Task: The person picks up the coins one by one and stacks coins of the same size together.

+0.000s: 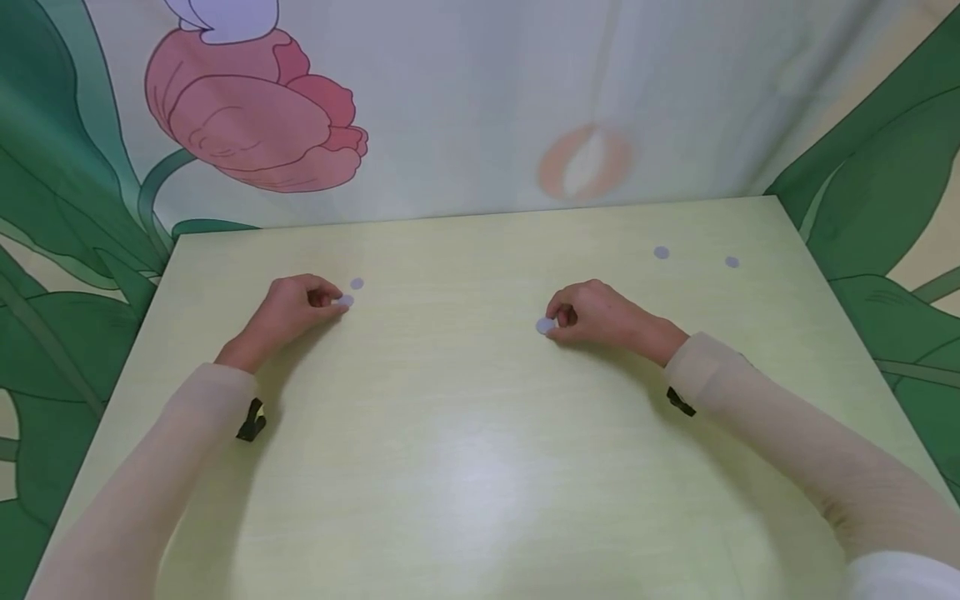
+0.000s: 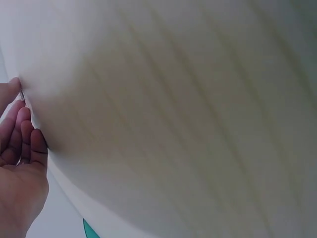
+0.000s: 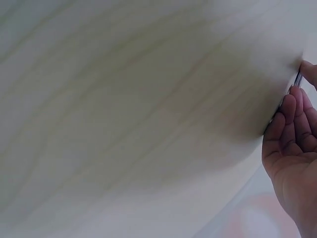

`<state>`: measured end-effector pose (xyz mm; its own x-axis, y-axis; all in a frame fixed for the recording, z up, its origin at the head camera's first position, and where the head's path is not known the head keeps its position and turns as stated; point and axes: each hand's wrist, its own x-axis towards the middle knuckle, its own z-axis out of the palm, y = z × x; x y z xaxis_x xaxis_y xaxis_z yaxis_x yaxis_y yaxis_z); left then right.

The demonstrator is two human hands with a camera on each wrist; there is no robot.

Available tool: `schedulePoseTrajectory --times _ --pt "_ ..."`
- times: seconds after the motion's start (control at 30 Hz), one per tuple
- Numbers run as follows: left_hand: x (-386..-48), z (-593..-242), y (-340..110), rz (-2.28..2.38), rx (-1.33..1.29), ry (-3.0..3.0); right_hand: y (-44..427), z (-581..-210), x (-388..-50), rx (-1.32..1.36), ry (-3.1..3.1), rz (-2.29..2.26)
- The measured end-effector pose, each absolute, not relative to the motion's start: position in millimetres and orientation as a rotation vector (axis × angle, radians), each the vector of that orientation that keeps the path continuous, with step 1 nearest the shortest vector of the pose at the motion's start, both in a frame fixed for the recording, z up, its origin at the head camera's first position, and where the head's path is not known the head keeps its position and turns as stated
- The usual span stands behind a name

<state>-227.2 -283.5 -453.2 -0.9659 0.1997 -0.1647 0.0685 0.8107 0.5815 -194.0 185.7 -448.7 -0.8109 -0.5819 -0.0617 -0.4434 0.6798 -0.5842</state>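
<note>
On the left half of the table, my left hand (image 1: pixel 303 300) pinches a small flat lavender disc (image 1: pixel 346 301) between thumb and fingers, low at the tabletop. A second disc (image 1: pixel 357 283) lies just beyond it. Right of the middle, my right hand (image 1: pixel 592 312) has thumb and fingertips on the edge of another pale disc (image 1: pixel 545 326). In the right wrist view a thin dark edge (image 3: pixel 297 79) shows between thumb and finger. The left wrist view catches the left hand (image 2: pixel 22 148) at its side, fingers curled against the table.
Two more discs lie toward the far right, one (image 1: pixel 661 252) left of the other (image 1: pixel 732 262). The pale wooden table (image 1: pixel 465 400) ends at a back edge before a hanging cloth (image 1: pixel 450 100) with a printed flower. Green leaf prints flank both sides.
</note>
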Motion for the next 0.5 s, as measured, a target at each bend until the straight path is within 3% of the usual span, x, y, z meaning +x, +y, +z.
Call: schedulePoseTrajectory --times 0.5 --pt "-226.4 -452.3 -273.8 0.888 0.238 2.773 186.2 -449.3 -195.7 -0.805 2.633 -0.832"
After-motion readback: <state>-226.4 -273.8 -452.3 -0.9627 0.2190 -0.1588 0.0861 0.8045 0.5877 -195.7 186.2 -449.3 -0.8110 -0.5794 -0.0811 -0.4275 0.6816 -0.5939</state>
